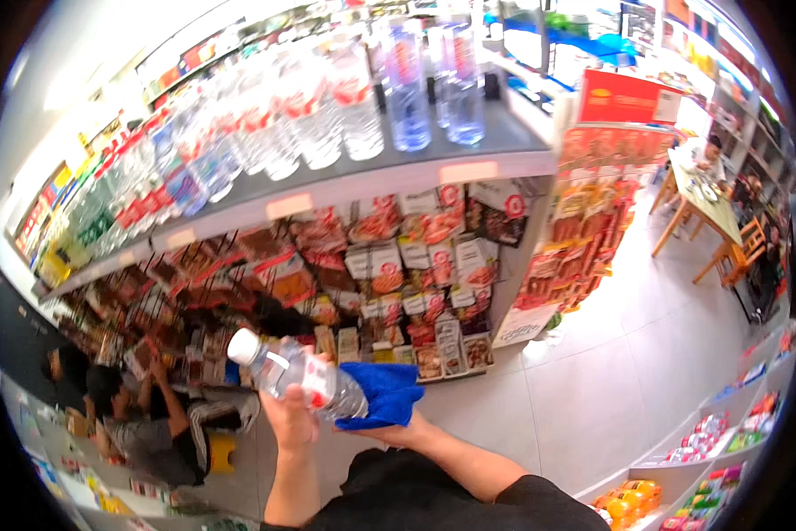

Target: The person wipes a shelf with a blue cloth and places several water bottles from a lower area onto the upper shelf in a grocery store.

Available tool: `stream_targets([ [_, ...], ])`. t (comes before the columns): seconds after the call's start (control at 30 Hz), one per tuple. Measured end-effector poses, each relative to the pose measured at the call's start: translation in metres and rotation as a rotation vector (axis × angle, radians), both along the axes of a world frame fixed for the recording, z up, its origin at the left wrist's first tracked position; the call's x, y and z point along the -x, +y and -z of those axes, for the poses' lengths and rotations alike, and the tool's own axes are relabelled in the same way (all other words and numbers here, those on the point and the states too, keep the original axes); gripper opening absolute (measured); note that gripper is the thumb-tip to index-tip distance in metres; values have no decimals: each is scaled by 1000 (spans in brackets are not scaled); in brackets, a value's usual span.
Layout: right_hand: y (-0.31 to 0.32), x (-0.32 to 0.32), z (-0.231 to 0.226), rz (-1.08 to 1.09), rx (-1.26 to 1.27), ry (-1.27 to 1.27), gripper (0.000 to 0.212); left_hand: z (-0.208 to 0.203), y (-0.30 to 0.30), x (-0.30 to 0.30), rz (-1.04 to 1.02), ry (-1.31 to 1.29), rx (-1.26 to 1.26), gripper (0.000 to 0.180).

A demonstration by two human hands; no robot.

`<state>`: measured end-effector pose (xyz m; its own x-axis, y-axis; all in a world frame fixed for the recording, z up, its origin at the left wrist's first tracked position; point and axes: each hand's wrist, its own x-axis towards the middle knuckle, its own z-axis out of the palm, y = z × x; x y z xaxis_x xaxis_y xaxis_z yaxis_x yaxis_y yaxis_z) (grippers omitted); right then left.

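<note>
A clear plastic water bottle (284, 370) with a white cap and a white and red label lies tilted in front of me. My left hand (290, 416) is wrapped round its middle, the cap pointing up and left. Against the bottle's base rests a blue cloth (384, 394), which my right hand (407, 431) holds from below. Most of the right hand's fingers are hidden under the cloth. Beyond my hands, a row of water bottles (309, 119) stands upright on the grey shelf top (513, 133), with blue-tinted bottles (407, 93) at its right end.
Hanging snack packs (389, 265) fill the rack under the shelf. Two people (146, 425) crouch at the lower left, by a yellow stool (222, 453). More snack packs hang on the end rack (575, 221). A wooden table (707, 199) stands far right; shelves with orange bottles (628, 503) are lower right.
</note>
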<state>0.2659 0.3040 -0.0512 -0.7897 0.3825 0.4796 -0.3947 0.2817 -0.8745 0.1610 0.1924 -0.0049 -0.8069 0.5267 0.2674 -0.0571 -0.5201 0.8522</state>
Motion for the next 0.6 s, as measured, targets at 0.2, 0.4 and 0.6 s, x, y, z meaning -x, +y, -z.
stream_targets([
  [0.2, -18, -6, 50, 79, 675, 30, 51, 19, 15, -26, -135, 149, -64, 88],
  [0.4, -23, -26, 85, 96, 1256, -160, 32, 45, 39, -45, -192, 399, 16, 88],
  [0.6, -17, -45, 101, 419, 747, -119, 23, 55, 49, -50, -166, 275, -3, 90],
])
